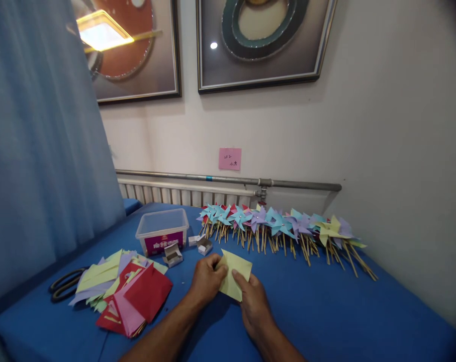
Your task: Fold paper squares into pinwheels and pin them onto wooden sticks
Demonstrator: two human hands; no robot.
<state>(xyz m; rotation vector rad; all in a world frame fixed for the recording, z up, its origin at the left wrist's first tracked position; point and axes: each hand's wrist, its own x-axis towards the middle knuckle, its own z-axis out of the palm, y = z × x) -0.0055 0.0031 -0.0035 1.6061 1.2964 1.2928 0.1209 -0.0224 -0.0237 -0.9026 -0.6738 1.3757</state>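
A yellow paper square is held over the blue table between both hands. My left hand pinches its left corner with fingers curled. My right hand presses a finger on the sheet's lower middle and grips its bottom edge. The paper looks partly folded. A heap of coloured paper sheets, red, pink, yellow and lilac, lies to the left of my left forearm.
A long row of finished paper pinwheels on wooden sticks lines the table's back by the wall. A clear lidded plastic box, small open cardboard boxes and black scissors lie at left. A blue curtain hangs on the left.
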